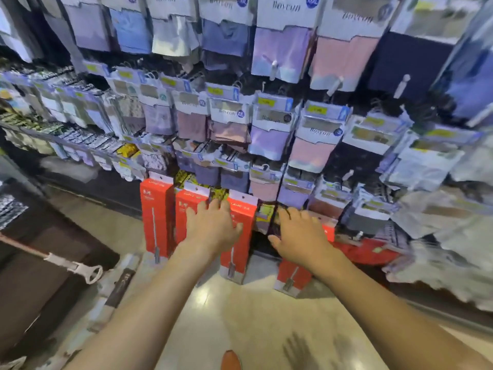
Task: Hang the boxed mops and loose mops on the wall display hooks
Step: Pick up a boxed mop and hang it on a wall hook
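Nearest, at 6 o'clock: an orange shoe tip (230, 360) on the pale floor (253, 316), then two bare forearms stretched toward centre. Just to 9 o'clock of centre, the left hand (213, 225), fingers laid out straight over the top of a red boxed mop (234, 260). Touching it, not visibly curled round it. Just to 3 o'clock of centre, the right hand (298, 236), thumb splayed, spread over the top of a second boxed mop (292, 275). Fingertips lost in blur near a dark strap, so cannot tell whether gripping or only pressing.

Two more red boxes (157, 209) at 9 o'clock of the left hand, upright against the foot of the wall; hung or merely propped, cannot tell. Another red box (368, 252) lying flat toward 3 o'clock. What looks like a loose mop (117, 289) on the floor at 8 o'clock. From 10 to 2 o'clock, hooks crowded with garment packs (269, 142).

Likely trouble: a header hole missing its hook and the box sliding down; neighbouring packs knocked loose by a lifted box; upright boxes toppling in a row if nudged.
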